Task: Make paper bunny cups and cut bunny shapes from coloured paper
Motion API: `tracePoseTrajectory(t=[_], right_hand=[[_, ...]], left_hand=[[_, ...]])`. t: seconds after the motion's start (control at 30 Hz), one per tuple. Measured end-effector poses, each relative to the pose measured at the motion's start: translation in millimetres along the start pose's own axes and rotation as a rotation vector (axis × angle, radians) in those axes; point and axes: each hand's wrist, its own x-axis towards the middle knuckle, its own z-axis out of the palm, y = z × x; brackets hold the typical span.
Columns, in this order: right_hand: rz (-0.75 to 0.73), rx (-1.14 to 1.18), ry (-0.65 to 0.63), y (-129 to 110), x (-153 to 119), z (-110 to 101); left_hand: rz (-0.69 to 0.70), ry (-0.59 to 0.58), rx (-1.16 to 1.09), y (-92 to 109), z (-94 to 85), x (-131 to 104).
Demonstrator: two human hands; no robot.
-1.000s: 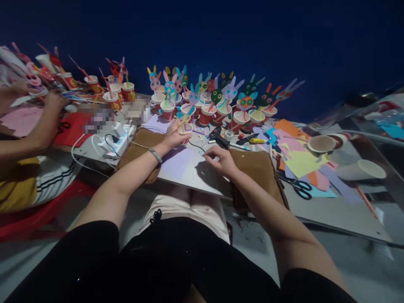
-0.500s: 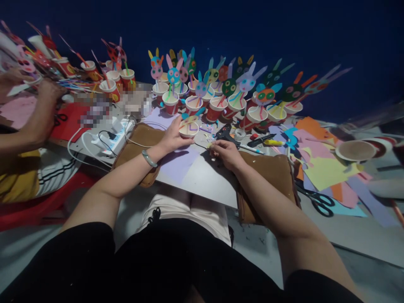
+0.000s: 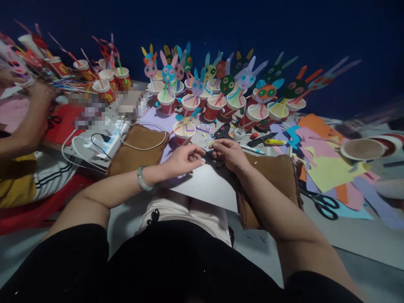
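My left hand (image 3: pixel 186 160) hovers over the white table, its fingers loosely curled with a gap between thumb and fingertips; I see nothing held. Just to its right, my right hand (image 3: pixel 229 154) pinches thumb and forefinger on something small and pale that I cannot make out. Behind my left hand stands a red-and-white paper cup (image 3: pixel 184 135) with a yellow paper face and blue ears (image 3: pixel 186 120) over its rim. A black glue gun (image 3: pixel 222 130) lies right behind my right hand, partly hidden by it.
Several paper cups with animal heads (image 3: pixel 214 108) crowd the back. Brown pads (image 3: pixel 139 145) flank the white surface. Coloured paper (image 3: pixel 328 168) and black scissors (image 3: pixel 325 204) lie right; a power strip (image 3: pixel 115 141) lies left. Another person's arm (image 3: pixel 31 120) works at far left.
My left hand has let go of the paper cup and moved nearer to me, towards my right hand. The cup now stands on the table. My right hand keeps its pinch.
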Motion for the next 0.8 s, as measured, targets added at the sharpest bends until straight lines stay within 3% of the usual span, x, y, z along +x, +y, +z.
tracePoseTrajectory(t=[0.1,0.2,0.47,0.7,0.77,0.8], right_hand=[[0.002,-0.002,0.020,1,0,-3],[-0.012,-0.017,0.042,1,-1,-6],[-0.019,-0.138,0.041,-8,-3,-13],[-0.118,-0.474,-0.106,-21,-7,-26],[-0.238,-0.672,-0.012,-31,-8,-41],[-0.320,-0.789,0.101,-37,-9,-51]], left_hand=[[-0.262,-0.052,-0.328,1,24.3,32],[-0.355,0.022,-0.463,-2,38.3,54],[-0.324,0.075,-0.560,-21,44.3,65],[-0.257,0.009,-0.575,-35,44.2,70],[-0.209,-0.020,-0.532,-35,43.4,67],[-0.178,-0.037,-0.511,-36,42.9,65]])
